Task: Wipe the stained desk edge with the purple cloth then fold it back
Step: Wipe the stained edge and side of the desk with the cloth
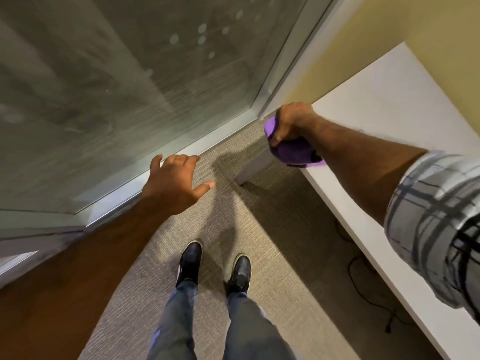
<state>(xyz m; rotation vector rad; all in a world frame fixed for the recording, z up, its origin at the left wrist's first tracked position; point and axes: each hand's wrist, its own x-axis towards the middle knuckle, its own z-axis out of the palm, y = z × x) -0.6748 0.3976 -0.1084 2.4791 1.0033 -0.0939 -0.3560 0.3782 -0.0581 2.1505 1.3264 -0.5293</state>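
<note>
While the left hand [176,183] hangs free over the carpet [259,255] with fingers spread and nothing in it, it gives no brace, so a hard push on the far side could tip the person's balance toward the glass wall [130,74]. Moving right, the cloth [293,152] sits bunched at the desk's near corner, draped over the desk edge [350,216] above the desk leg [254,167]. The right hand [293,123] presses on it, fingers curled closed around the wad. Gripped as a ball, the cloth likely touches little of the edge, so a stain could be missed; I cannot see any stain from here. Loose folds could also slip off the corner and drop to the floor, and a crumpled wad will be harder to fold back neatly.
</note>
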